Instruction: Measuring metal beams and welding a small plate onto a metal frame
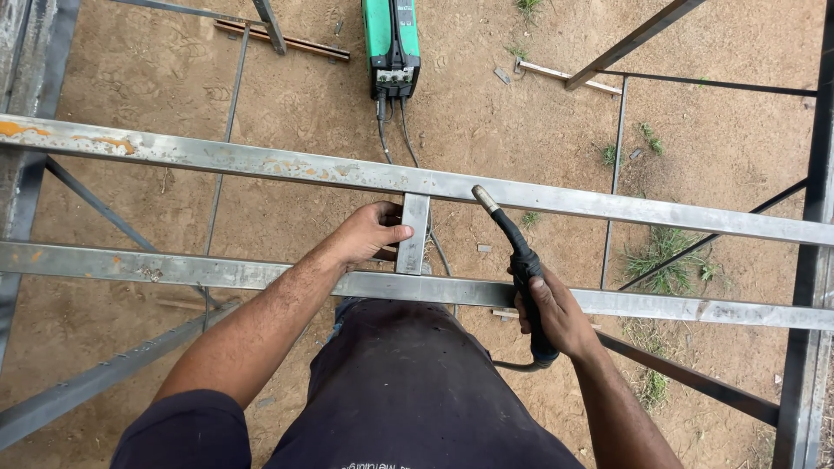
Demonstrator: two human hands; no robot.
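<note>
My left hand [369, 233] grips a short upright steel piece [414, 233] that stands between two long horizontal steel tubes, the upper tube [217, 158] and the lower tube [174, 271]. My right hand [556, 314] is closed around the black handle of a welding torch [514, 252]. The torch's metal nozzle points up and left, just below the upper tube and a little to the right of the short piece, not touching it.
A green welding machine [392, 43] sits on the dirt ground at the top, its cables [395, 139] running down under the tubes. Thin steel rods and frame members cross the ground on the left and right. Grass tufts [669, 260] grow at the right.
</note>
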